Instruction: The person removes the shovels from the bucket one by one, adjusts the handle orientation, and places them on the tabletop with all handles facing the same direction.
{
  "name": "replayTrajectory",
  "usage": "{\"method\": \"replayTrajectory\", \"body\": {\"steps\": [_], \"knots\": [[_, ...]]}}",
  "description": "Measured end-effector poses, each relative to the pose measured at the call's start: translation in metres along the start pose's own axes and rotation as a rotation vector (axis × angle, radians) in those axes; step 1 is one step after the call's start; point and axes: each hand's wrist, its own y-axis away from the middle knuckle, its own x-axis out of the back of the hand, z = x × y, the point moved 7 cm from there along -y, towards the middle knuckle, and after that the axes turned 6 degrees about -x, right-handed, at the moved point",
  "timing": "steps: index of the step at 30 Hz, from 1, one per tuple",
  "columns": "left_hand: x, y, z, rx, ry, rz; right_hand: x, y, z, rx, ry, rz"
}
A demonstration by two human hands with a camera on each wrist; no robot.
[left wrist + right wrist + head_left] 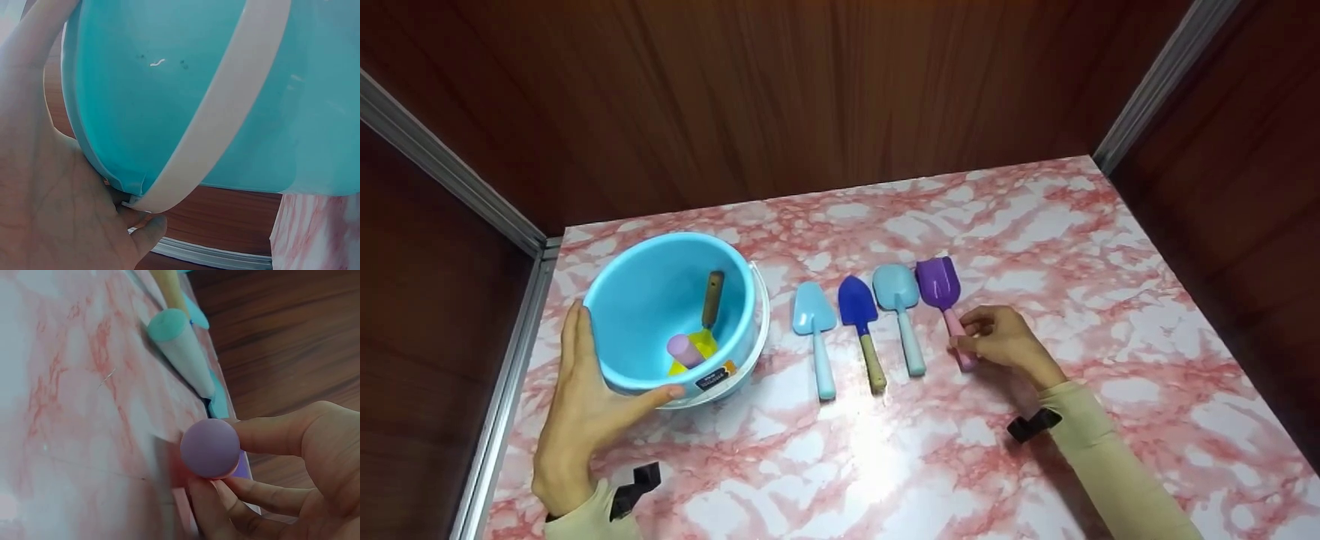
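Note:
A light blue bucket [667, 255] stands at the left of the table, its white handle [225, 107] hanging down. My left hand [592, 405] holds it by the rim from the left and front, thumb along the front edge. Inside lie a wooden handle [712, 300] and a pinkish-purple handle end [685, 350], beside something yellow [705, 342]; their far ends are partly hidden. My right hand [1005, 337] pinches the pink handle of a purple toy shovel [939, 282]. In the right wrist view, the round end of that pink handle [210, 448] shows between thumb and fingers.
Left of the purple shovel lie a pale blue shovel [895, 286], a dark blue trowel [856, 301] with a wooden-coloured handle, and a light blue trowel [812, 307], in a row. Brown wood-grain panels [810, 90] border the marbled table [1020, 217].

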Motion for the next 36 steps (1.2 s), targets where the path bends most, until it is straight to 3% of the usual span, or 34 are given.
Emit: {"method": "replayTrajectory", "body": {"steps": [9,25,30,36], "knots": [[0.0,0.001,-0.003,0.003,-0.015,-0.014,0.0,0.001,0.0,0.031,0.099,0.038],[0.0,0.001,-0.003,-0.006,-0.017,-0.012,0.002,0.004,-0.007,0.044,0.059,0.05],[0.001,0.0,-0.002,-0.02,0.002,0.002,0.004,0.001,-0.03,0.101,0.076,0.071],[0.001,0.0,-0.001,-0.014,-0.011,-0.002,-0.006,-0.008,-0.089,0.259,0.166,0.065]]}}
